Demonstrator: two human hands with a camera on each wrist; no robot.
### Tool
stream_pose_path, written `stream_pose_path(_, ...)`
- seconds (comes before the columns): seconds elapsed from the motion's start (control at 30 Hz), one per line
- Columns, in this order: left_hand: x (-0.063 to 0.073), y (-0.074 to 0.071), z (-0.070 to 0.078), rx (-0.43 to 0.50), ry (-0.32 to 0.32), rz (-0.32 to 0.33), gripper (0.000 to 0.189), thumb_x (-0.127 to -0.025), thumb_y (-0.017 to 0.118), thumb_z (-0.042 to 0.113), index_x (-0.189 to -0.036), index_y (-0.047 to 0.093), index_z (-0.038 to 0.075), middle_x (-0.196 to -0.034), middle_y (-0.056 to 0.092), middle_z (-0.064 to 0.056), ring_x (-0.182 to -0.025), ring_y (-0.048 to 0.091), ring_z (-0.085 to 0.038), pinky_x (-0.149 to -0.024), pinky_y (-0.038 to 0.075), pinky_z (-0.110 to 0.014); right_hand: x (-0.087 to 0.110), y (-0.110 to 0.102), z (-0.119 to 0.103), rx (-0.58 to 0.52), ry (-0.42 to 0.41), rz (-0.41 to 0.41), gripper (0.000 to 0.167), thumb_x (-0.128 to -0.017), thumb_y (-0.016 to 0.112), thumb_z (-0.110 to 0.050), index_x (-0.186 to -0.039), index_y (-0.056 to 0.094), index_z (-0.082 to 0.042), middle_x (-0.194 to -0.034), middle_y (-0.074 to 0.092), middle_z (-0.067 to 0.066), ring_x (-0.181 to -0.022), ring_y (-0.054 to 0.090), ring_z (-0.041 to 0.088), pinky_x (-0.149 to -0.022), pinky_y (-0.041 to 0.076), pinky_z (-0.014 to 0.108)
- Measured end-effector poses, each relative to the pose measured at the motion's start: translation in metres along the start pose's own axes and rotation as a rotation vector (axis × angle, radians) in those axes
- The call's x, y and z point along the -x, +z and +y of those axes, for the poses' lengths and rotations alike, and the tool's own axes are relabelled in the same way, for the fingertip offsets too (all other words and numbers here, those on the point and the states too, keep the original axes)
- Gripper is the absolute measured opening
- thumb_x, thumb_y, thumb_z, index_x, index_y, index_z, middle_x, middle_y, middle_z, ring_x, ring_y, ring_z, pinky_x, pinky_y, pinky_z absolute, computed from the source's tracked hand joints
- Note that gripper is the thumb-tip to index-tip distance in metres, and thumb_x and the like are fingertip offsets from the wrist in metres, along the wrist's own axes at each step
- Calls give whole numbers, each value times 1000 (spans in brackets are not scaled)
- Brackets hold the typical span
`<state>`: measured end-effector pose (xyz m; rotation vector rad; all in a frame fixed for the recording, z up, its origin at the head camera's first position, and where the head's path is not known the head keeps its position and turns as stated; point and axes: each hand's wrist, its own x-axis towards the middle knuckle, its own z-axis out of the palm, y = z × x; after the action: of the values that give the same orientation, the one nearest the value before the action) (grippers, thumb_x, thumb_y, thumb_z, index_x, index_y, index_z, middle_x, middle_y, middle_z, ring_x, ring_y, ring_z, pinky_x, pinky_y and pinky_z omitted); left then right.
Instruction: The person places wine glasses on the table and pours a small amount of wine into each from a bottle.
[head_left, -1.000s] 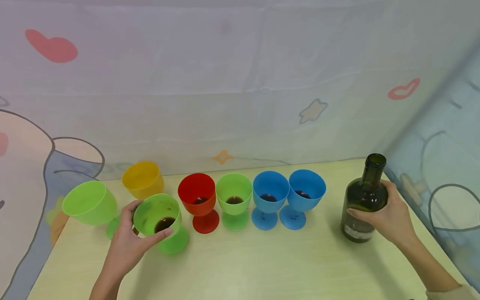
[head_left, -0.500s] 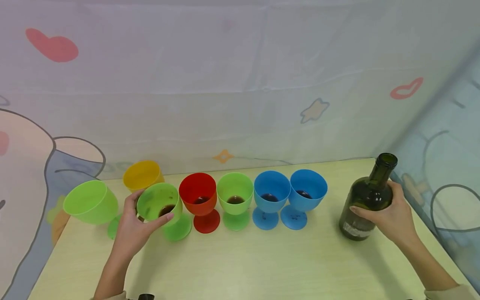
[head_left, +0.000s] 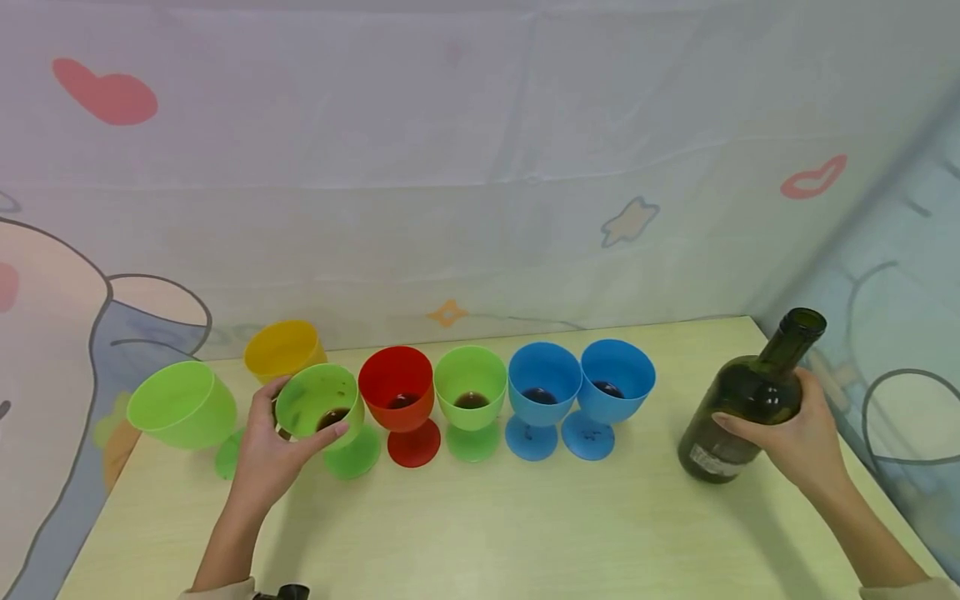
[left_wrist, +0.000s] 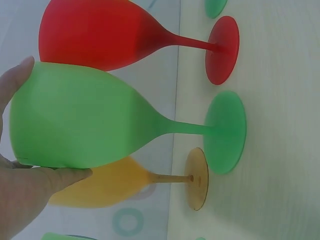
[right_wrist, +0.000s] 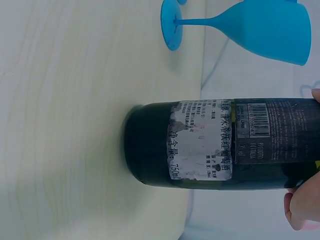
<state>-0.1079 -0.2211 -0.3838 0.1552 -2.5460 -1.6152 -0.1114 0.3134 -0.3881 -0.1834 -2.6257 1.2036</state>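
Note:
My left hand [head_left: 272,458] grips the bowl of a green plastic goblet [left_wrist: 85,115], with a little dark liquid in its bottom. In the left wrist view its foot meets the tabletop, and a red goblet [head_left: 399,392] stands close beside it. My right hand [head_left: 798,437] is wrapped round the upper body of a dark green wine bottle [head_left: 738,408], which leans to the right with its mouth uncorked. White and black labels [right_wrist: 202,140] show on its side in the right wrist view. Its base is low at the tabletop.
Right of the red goblet stand another green goblet [head_left: 471,383] and two blue goblets [head_left: 544,375] [head_left: 618,379], all with dark liquid. A yellow goblet [head_left: 283,350] and a tilted-looking green goblet [head_left: 182,408] stand at the left. A printed cloth [head_left: 480,167] hangs behind the pale table [head_left: 510,533].
My left hand has shifted the green goblet back and slightly right, beside the red one. The bottle in my right hand has gone from nearly upright to leaning right.

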Motion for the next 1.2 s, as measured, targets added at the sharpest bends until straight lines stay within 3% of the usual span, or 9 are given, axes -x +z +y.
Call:
stream_pose_path(0.13,-1,2,-1,-10,3,19,91,-74,76,27,-139,18,2,-138,21,-18,-116,32,-36,-96,32,-55,0,-1,3,0,5,5,88,-74,76,-22,-135,17,5,-126,33,28,-106,38,45,-80,33,56)
stream_pose_path(0.23,-2,3,0,-11,6,33,90,-75,76,27,-139,18,1,-138,20,-19,-117,31,-36,-96,32,-56,-1,-2,7,6,3,20,84,-74,76,-21,-133,21,4,-124,36,23,-102,43,30,-80,37,41)
stream_pose_path(0.33,-2,3,1,-13,7,41,90,-75,76,26,-140,19,1,-138,21,-19,-118,30,-35,-96,32,-56,-1,-4,10,4,4,31,78,-74,77,-20,-130,26,0,-120,38,14,-93,42,9,-73,35,23)
stream_pose_path(0.4,-3,3,1,-17,8,43,90,-75,76,26,-140,18,1,-138,21,-19,-119,29,-35,-96,32,-56,0,-5,12,-8,4,36,75,-74,77,-20,-128,28,-2,-119,37,11,-90,39,1,-71,34,18)
stream_pose_path(0.73,-1,6,0,-9,11,76,90,-75,76,25,-140,18,3,-136,28,-17,-120,30,-32,-94,32,-50,1,-10,19,-37,31,25,71,-75,75,-20,-126,27,-8,-117,35,9,-90,39,3,-69,34,16)
stream_pose_path(0.93,-1,6,2,-1,3,73,90,-75,76,24,-140,18,3,-137,27,-17,-121,29,-31,-96,32,-50,2,-12,21,-23,58,14,73,-76,75,-22,-126,24,-6,-117,36,11,-92,40,11,-68,34,19)
stream_pose_path(1.2,0,7,3,-3,7,90,88,-74,77,24,-139,22,2,-137,21,-19,-118,28,-32,-97,33,-53,2,-11,22,-24,52,25,71,-75,75,-22,-125,26,-7,-115,38,11,-91,39,5,-68,33,18)
